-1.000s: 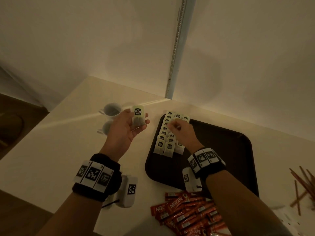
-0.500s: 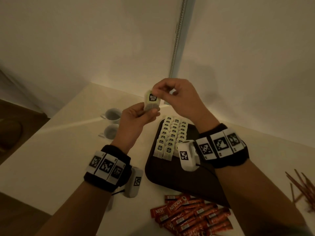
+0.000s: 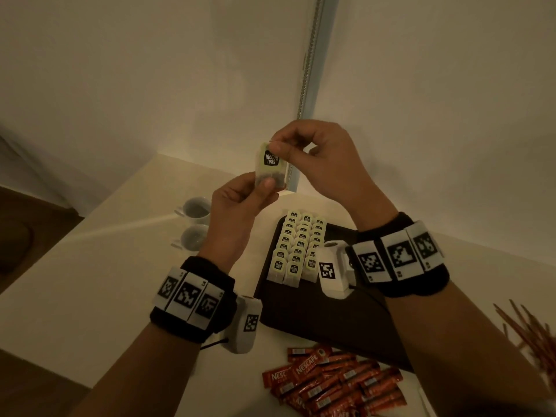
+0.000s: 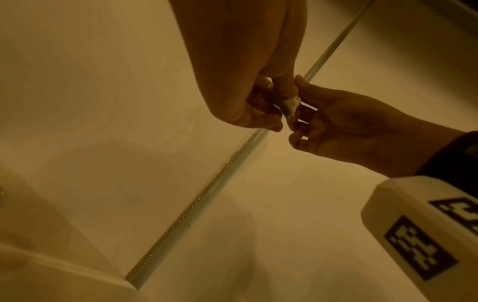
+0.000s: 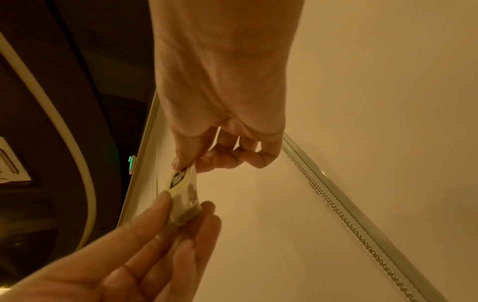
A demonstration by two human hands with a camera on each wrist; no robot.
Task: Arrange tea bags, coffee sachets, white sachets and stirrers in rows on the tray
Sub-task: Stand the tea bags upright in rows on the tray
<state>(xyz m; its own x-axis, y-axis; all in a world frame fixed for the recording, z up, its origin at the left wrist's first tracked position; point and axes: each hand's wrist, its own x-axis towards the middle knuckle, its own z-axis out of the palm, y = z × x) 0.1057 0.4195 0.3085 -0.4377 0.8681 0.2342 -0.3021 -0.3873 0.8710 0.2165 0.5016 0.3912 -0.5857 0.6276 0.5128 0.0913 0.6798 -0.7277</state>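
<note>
A tea bag (image 3: pixel 270 167) with a black label is held up in the air above the table. My left hand (image 3: pixel 240 200) pinches its lower end between thumb and fingers. My right hand (image 3: pixel 313 158) pinches its top edge, the other fingers curled. The same tea bag (image 5: pixel 184 196) shows between both hands in the right wrist view, and only as a pale sliver (image 4: pixel 289 106) in the left wrist view. Below, three rows of tea bags (image 3: pixel 298 248) lie in the left part of the dark tray (image 3: pixel 301 308). Red coffee sachets (image 3: pixel 331 383) lie heaped near the front. Wooden stirrers (image 3: pixel 532 335) lie at the right.
Two white cups (image 3: pixel 195 224) stand left of the tray on the pale table (image 3: pixel 90 281). White walls meet in a corner with a metal strip (image 3: pixel 310 70) right behind the hands. The tray's right half is hidden by my right forearm.
My right hand left the rows on the tray and rose to meet the left. Both hands lifted the tea bag higher, and the right now pinches its top.
</note>
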